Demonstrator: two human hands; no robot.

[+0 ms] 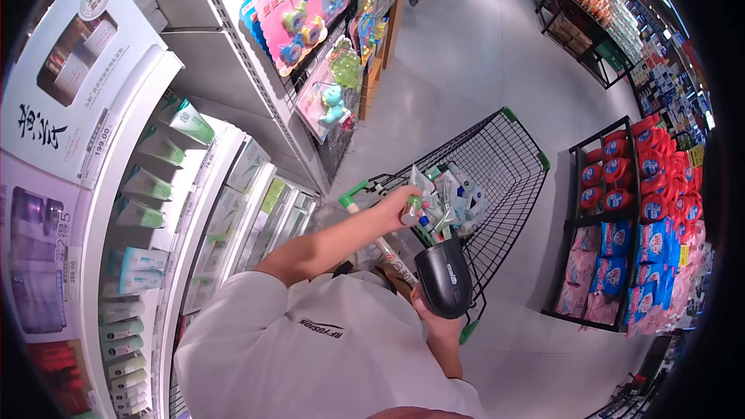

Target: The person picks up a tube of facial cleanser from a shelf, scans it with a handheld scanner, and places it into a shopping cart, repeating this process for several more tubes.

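Note:
My left hand (pixel 394 209) is closed around a small clear bottle (pixel 411 212) with a green part, above the near end of a shopping cart (pixel 508 174). My right hand (pixel 439 321) grips a black handheld barcode scanner (pixel 444 279), whose rounded back faces up. The scanner is close to my body, over the cart's handle (pixel 396 257). Several packaged goods (pixel 466 198), mostly white, green and blue, lie piled in the cart beyond my left hand. Part of the pile is hidden by my hand and the scanner.
Shelves on the left hold green-and-white tubes (pixel 147 182) and a white gift box (pixel 74 70). Toys in blister packs (pixel 299 19) hang ahead. To the right stands a black rack (pixel 573 221) with red containers (pixel 617 169) and blue bags (pixel 615 239). Grey floor (pixel 466 54) runs between.

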